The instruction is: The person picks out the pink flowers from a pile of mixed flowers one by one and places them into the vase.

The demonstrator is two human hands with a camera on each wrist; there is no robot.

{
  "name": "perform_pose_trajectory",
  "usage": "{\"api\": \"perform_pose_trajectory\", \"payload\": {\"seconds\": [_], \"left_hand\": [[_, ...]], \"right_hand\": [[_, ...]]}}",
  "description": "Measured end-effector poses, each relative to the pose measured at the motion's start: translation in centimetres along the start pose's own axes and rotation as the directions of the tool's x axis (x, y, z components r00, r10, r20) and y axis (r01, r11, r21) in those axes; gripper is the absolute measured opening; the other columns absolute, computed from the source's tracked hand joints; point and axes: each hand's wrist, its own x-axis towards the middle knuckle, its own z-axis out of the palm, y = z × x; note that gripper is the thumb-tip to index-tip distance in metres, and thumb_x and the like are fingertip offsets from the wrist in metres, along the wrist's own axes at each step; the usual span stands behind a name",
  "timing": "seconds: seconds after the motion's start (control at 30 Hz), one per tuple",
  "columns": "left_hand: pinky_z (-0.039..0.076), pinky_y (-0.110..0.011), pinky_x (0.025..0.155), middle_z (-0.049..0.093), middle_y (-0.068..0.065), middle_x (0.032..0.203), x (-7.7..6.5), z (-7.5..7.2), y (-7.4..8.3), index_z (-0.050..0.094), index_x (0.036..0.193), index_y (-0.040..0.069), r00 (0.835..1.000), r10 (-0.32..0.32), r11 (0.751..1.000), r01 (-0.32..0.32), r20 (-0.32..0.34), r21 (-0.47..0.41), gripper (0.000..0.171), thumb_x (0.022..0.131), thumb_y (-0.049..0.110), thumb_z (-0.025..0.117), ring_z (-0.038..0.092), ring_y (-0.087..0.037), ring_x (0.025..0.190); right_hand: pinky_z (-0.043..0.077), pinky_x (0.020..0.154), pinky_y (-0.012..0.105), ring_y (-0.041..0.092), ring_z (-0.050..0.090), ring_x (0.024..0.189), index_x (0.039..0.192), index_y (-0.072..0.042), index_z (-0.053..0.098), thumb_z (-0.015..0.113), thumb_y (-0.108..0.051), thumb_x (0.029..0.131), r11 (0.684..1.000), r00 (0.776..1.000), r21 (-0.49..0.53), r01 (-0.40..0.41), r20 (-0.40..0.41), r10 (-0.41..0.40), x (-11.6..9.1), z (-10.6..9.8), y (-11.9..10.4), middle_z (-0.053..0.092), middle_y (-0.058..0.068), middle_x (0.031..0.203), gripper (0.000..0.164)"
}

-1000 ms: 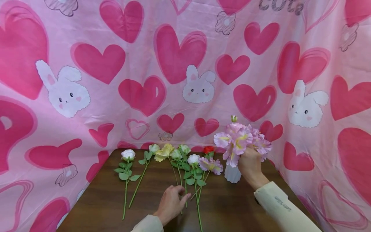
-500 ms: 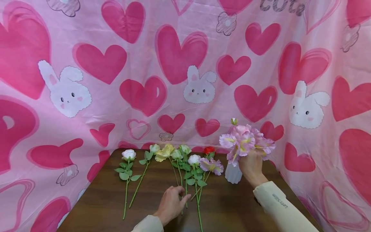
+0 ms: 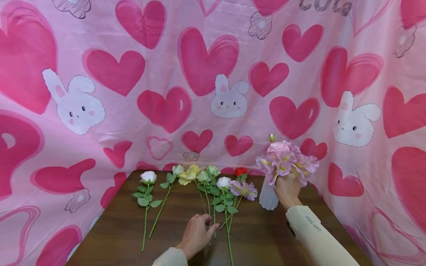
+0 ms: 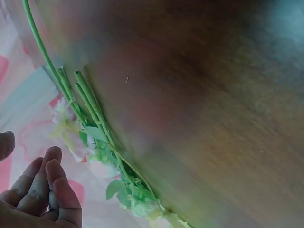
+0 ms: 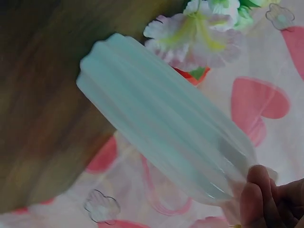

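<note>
My right hand [image 3: 288,188] is at the mouth of a white fluted vase [image 3: 268,195], its curled fingers [image 5: 259,183] gripping the flowers just above the rim. The bunch of pale purple irises [image 3: 283,160] with a pink bloom hides the rim in the head view. A small green-white bud [image 3: 271,137] stands above it. My left hand [image 3: 197,232] is held low over the loose stems with relaxed, bent fingers, and nothing shows between thumb and fingers in the left wrist view.
Artificial flowers lie on the brown table [image 3: 113,225]: white roses [image 3: 148,177], a yellow flower [image 3: 189,174], a red flower [image 3: 241,171] and one purple iris [image 3: 244,189] left of the vase. A pink heart-print cloth [image 3: 166,140] hangs behind and beside the table.
The purple bunch has turned and shifted right over the vase, showing more of the vase's upper side. My right forearm has swung slightly left. The left hand stays in place.
</note>
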Motion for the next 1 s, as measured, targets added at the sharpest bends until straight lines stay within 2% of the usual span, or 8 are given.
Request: {"api": "perform_pose_trajectory", "payload": {"seconds": [0.13, 0.23, 0.37, 0.47, 0.6, 0.73, 0.87, 1.0], "left_hand": [[0.043, -0.025, 0.060, 0.066, 0.006, 0.081, -0.1, 0.0, 0.0, 0.073, 0.086, 0.017, 1.000, 0.005, 1.000, -0.005, -0.003, -0.003, 0.017, 0.089, 0.032, 0.081, 0.048, -0.004, 0.071], [0.043, -0.025, 0.060, 0.066, 0.005, 0.081, -0.2, 0.0, 0.1, 0.073, 0.085, 0.017, 1.000, 0.002, 1.000, -0.002, 0.000, -0.007, 0.018, 0.089, 0.033, 0.081, 0.048, -0.004, 0.070], [0.042, -0.026, 0.059, 0.065, 0.005, 0.080, -0.2, -0.1, 0.0, 0.072, 0.085, 0.017, 1.000, -0.004, 1.000, 0.004, 0.002, -0.006, 0.019, 0.089, 0.034, 0.081, 0.048, -0.004, 0.070], [0.042, -0.026, 0.060, 0.065, 0.005, 0.080, -0.2, -0.1, 0.0, 0.072, 0.085, 0.017, 1.000, -0.005, 1.000, 0.005, 0.003, -0.002, 0.019, 0.089, 0.033, 0.081, 0.048, -0.005, 0.070], [0.044, -0.026, 0.061, 0.067, 0.004, 0.083, -0.2, 0.0, 0.0, 0.074, 0.089, 0.013, 1.000, -0.003, 1.000, 0.003, 0.000, -0.004, 0.019, 0.089, 0.032, 0.081, 0.050, -0.005, 0.072], [0.045, -0.026, 0.062, 0.069, 0.001, 0.085, -0.2, 0.0, -0.2, 0.076, 0.092, 0.012, 1.000, 0.007, 1.000, -0.007, -0.007, -0.008, 0.018, 0.089, 0.029, 0.082, 0.051, -0.006, 0.073], [0.045, -0.026, 0.061, 0.069, 0.002, 0.083, -0.2, -0.1, -0.3, 0.075, 0.091, 0.011, 1.000, 0.014, 1.000, -0.014, -0.011, -0.009, 0.018, 0.089, 0.028, 0.082, 0.051, -0.005, 0.072], [0.044, -0.025, 0.060, 0.068, 0.003, 0.082, -0.2, 0.0, -0.4, 0.075, 0.091, 0.010, 1.000, 0.018, 1.000, -0.018, -0.014, -0.003, 0.020, 0.089, 0.029, 0.082, 0.050, -0.004, 0.071]], "right_hand": [[0.043, 0.058, 0.067, 0.058, 0.056, 0.067, 0.075, 0.003, 0.056, 0.068, -0.004, 0.082, 0.999, 1.000, -0.016, 0.029, -0.009, -0.029, -0.3, 0.4, 0.8, 0.057, 0.029, 0.066, 0.015], [0.043, 0.054, 0.068, 0.058, 0.056, 0.065, 0.080, 0.002, 0.057, 0.067, -0.003, 0.080, 0.998, 0.999, -0.035, 0.051, 0.003, -0.051, -0.5, 0.4, 1.0, 0.057, 0.029, 0.064, 0.011], [0.044, 0.056, 0.066, 0.057, 0.057, 0.068, 0.080, 0.002, 0.058, 0.066, -0.006, 0.085, 1.000, 1.000, 0.015, 0.025, 0.008, -0.026, -0.9, 0.4, 1.1, 0.059, 0.029, 0.070, 0.013], [0.045, 0.061, 0.067, 0.056, 0.059, 0.075, 0.082, 0.003, 0.062, 0.068, -0.010, 0.088, 0.998, 0.999, 0.059, -0.025, 0.022, 0.024, -1.3, 0.2, 1.1, 0.062, 0.030, 0.079, 0.016], [0.045, 0.065, 0.068, 0.057, 0.060, 0.079, 0.088, 0.003, 0.067, 0.072, -0.014, 0.089, 0.994, 0.997, 0.069, -0.079, 0.025, 0.078, -1.5, 0.1, 0.8, 0.065, 0.031, 0.084, 0.018], [0.044, 0.060, 0.069, 0.058, 0.060, 0.071, 0.087, 0.003, 0.067, 0.074, -0.017, 0.090, 0.997, 0.998, 0.051, -0.063, 0.003, 0.063, -1.8, 0.0, 0.7, 0.065, 0.030, 0.076, 0.021], [0.042, 0.055, 0.068, 0.056, 0.059, 0.062, 0.078, 0.002, 0.063, 0.073, -0.016, 0.090, 0.999, 1.000, 0.041, -0.023, -0.015, 0.023, -2.2, -0.1, 0.6, 0.063, 0.026, 0.065, 0.024], [0.041, 0.054, 0.068, 0.057, 0.059, 0.061, 0.078, 0.001, 0.064, 0.075, -0.018, 0.089, 0.997, 0.999, 0.059, -0.046, -0.003, 0.046, -2.8, -0.3, 0.1, 0.063, 0.025, 0.064, 0.025]]}}
